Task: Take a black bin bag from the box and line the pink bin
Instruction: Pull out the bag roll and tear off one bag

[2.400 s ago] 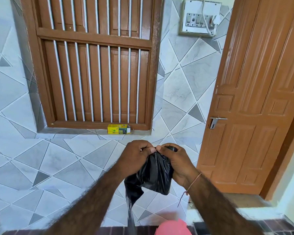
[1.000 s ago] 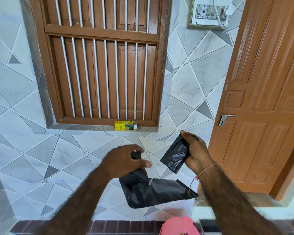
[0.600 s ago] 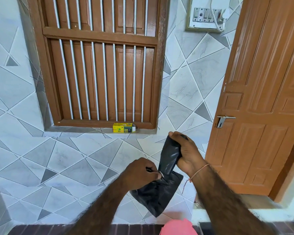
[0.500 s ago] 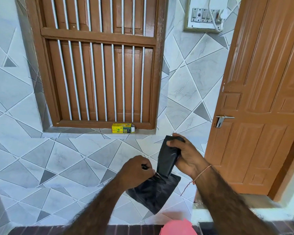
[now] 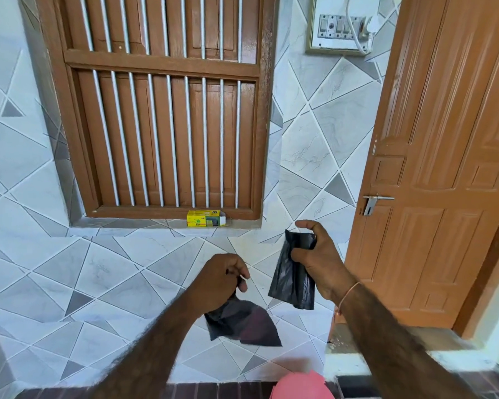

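so, two hands in the lower middle of the frame, both forearms coming up from the bottom edge. left hand (image 5: 218,280) sits lower centre, fingers curled tight round the top of a black bin bag (image 5: 244,323); the bag hangs below the fist as a crumpled, partly spread sheet, free of the wall and floor. right hand (image 5: 317,259) is higher and to the right, thumb and fingers curled round a second black piece (image 5: 293,279), a folded bundle hanging down from the grip; index finger sticks out above it. the two black pieces are apart, gap of tiled wall between them; cannot tell if they are joined anywhere. thin thread bracelet (image 5: 346,295) on the right wrist.

pink bin (image 5: 301,387) is at the bottom edge, right of centre, only its curved top showing, below both hands and not touched by either bag. yellow box (image 5: 205,218) lies on the window ledge (image 5: 127,224) at mid frame, just under the barred wooden window (image 5: 162,110), well apart from the hands, its right end looks open.

brown door (image 5: 444,168) fills the right side, metal handle (image 5: 372,204) at mid height. switch board (image 5: 342,24) with a white cable in the upper right. grey and white tiled wall (image 5: 69,283) behind everything.
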`<action>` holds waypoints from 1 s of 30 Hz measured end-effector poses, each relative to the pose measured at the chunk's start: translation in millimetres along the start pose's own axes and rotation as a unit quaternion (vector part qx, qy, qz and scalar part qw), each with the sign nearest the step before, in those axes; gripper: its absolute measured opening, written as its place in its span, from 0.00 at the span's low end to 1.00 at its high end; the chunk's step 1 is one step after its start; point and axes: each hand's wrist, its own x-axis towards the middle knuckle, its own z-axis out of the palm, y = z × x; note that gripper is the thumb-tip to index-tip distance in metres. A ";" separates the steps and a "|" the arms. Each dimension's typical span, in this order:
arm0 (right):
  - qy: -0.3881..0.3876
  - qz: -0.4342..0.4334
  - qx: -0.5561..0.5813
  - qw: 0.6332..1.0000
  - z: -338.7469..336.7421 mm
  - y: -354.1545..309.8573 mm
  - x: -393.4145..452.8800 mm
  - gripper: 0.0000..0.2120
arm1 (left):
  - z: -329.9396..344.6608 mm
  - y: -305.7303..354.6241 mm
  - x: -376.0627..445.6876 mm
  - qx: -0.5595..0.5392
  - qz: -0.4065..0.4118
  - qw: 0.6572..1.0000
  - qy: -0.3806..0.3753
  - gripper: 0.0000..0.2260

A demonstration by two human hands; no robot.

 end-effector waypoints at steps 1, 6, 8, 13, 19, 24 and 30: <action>-0.008 -0.007 -0.022 1.000 0.9 -0.8 -1.5 0.28 | -0.6 1.2 0.4 -0.003 0.006 1.000 -0.002 0.17; -0.065 -0.024 -0.102 0.992 4.9 -2.6 -9.6 0.29 | -11.3 12.5 2.3 0.004 0.039 0.998 -0.050 0.08; -0.091 -0.041 -0.184 0.978 6.3 -2.6 -10.9 0.30 | -16.5 15.3 3.9 0.063 0.057 0.992 -0.094 0.04; -0.165 -0.082 -0.256 0.949 14.8 0.3 -10.0 0.18 | -13.4 20.1 8.4 0.144 0.070 0.985 -0.059 0.04; -0.169 -0.091 -0.288 0.938 25.4 3.5 -5.3 0.03 | -8.9 20.3 10.9 0.136 0.084 0.987 -0.011 0.07; -0.177 -0.089 -0.279 0.940 29.0 2.9 -6.8 0.04 | -1.2 18.2 9.2 0.157 0.093 0.983 0.023 0.08; -0.196 -0.074 -0.177 0.962 23.3 2.0 -7.1 0.02 | 4.0 20.5 11.9 0.183 0.085 0.975 0.096 0.10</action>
